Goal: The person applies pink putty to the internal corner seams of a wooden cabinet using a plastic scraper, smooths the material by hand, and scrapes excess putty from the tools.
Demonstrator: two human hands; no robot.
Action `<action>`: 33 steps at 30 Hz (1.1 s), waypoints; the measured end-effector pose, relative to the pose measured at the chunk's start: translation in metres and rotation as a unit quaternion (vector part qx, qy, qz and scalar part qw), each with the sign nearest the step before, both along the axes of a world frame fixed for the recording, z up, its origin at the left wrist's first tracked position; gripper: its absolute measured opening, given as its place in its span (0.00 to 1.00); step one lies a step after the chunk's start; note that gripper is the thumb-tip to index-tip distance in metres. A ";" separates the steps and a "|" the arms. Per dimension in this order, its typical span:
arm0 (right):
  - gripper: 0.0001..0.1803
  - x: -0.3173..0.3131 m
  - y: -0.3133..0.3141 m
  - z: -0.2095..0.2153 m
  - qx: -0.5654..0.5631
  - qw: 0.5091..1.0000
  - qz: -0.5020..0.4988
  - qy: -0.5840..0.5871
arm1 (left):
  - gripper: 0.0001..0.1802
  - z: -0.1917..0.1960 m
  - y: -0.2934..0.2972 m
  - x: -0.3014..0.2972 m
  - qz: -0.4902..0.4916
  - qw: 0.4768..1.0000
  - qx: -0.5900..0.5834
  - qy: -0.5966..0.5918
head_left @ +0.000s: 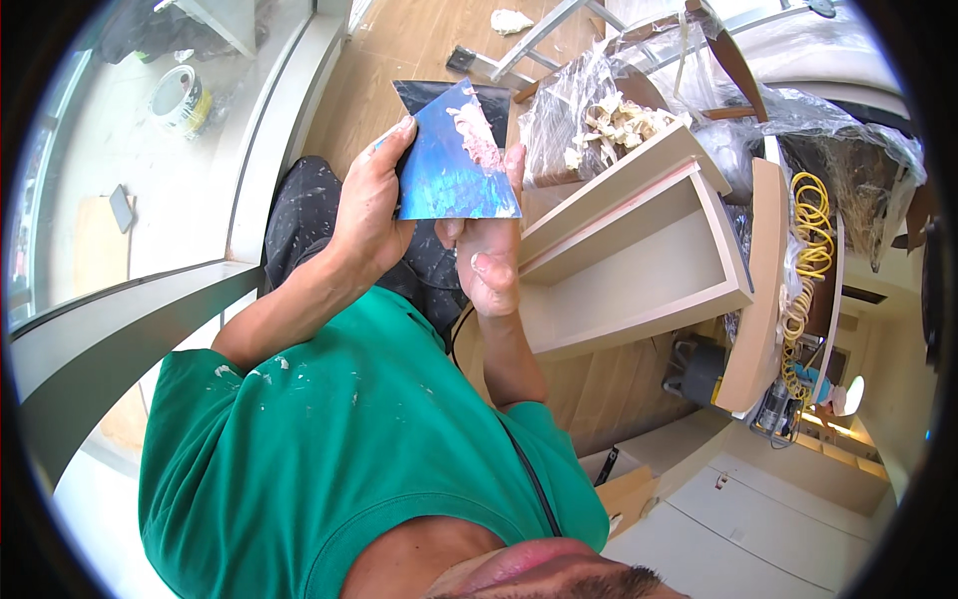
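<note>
Ideally, the blue spreader [434, 170] sits level beneath its pink paste [478, 140]: left hand [375, 190] gripping its left edge, right hand [489, 260] apparently supporting the dark plate [494, 108] behind.

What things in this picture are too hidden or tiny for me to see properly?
In the head view:
- Dark sheet: mostly hidden behind the blue sheet.
- Right hand: some fingers are behind the blue sheet, so its grip can't be told.
- White bucket beyond the window: too small to tell what's inside.
</note>
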State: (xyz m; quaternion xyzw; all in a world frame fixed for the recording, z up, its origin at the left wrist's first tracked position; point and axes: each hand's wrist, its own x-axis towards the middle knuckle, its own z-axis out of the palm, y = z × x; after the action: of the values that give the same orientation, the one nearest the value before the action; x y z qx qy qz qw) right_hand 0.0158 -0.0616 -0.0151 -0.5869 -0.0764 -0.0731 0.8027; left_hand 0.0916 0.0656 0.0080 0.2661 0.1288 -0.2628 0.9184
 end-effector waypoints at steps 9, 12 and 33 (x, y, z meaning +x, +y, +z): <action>0.67 -0.005 0.007 -0.006 0.017 0.999 -0.032 -0.011 | 0.17 -0.010 0.000 -0.001 -0.042 0.999 -0.034 -0.008; 0.65 -0.007 0.005 -0.004 -0.002 0.999 -0.031 -0.008 | 0.16 -0.009 -0.001 -0.001 -0.018 0.999 -0.026 0.011; 0.27 -0.004 -0.052 -0.002 0.517 0.822 0.219 0.096 | 0.24 0.015 0.007 0.013 -0.075 0.967 0.121 -0.210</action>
State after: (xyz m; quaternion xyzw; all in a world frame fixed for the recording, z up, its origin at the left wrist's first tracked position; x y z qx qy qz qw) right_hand 0.0120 -0.1140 -0.0176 -0.0582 -0.0769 0.1325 0.9865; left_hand 0.1045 0.0722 0.0232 0.4336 -0.0564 -0.2512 0.8635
